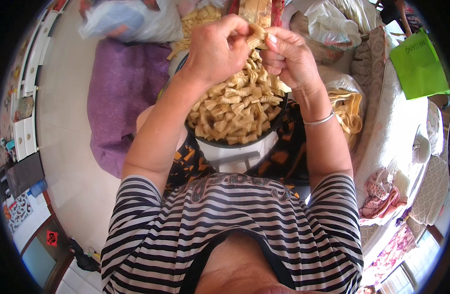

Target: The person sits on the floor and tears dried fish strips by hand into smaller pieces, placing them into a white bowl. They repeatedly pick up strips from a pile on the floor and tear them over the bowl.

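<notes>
Between my two hands is a folded tan strip [258, 36], its material not certain. My left hand [223, 47] pinches it from the left, with fingers curled. From the right, the thumb and fingers of my right hand [293, 55] close on the same strip. Right below them, a round dark basin [232, 146] on my lap side is heaped with many knotted tan pieces [239, 106] of similar look. Beyond my hands stands a wooden board [255, 11] with a worn surface.
A purple sack [125, 99] lies left of the basin. Loose tan pieces [201, 18] and a filled plastic bag [136, 22] are beyond it. At the right, an open bag holds long tan strips [346, 110], beside a covered sofa [379, 121] with a green bag [418, 66].
</notes>
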A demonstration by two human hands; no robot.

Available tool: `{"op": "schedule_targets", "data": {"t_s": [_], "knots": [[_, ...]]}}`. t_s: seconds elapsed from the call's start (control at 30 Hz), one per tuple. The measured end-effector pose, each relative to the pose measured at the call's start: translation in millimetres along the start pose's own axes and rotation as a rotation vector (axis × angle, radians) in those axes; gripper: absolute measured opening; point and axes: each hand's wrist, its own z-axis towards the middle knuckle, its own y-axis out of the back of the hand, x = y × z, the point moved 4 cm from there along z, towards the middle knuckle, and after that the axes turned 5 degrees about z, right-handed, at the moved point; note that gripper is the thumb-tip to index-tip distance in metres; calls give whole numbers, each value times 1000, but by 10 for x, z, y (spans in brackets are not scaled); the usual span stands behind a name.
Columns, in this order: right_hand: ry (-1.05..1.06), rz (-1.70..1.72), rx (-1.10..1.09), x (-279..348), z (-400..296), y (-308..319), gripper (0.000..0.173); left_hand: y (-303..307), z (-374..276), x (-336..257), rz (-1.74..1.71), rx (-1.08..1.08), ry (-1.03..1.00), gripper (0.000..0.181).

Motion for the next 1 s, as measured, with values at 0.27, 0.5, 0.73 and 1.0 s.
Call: {"op": "schedule_targets", "data": {"t_s": [0.27, 0.5, 0.73, 1.0], "knots": [[61, -335, -50, 7, 2, 9, 20, -20, -28, 30, -302, 451, 325, 20], [302, -553, -8, 374, -182, 41, 9, 79, -90, -15, -1423, 477, 588, 33], [298, -690, -121, 286, -161, 99, 10, 211, 13, 233, 58, 498, 285, 26], [304, -965, -97, 153, -78, 179, 12, -113, -82, 145, 28, 734, 175, 20]]}}
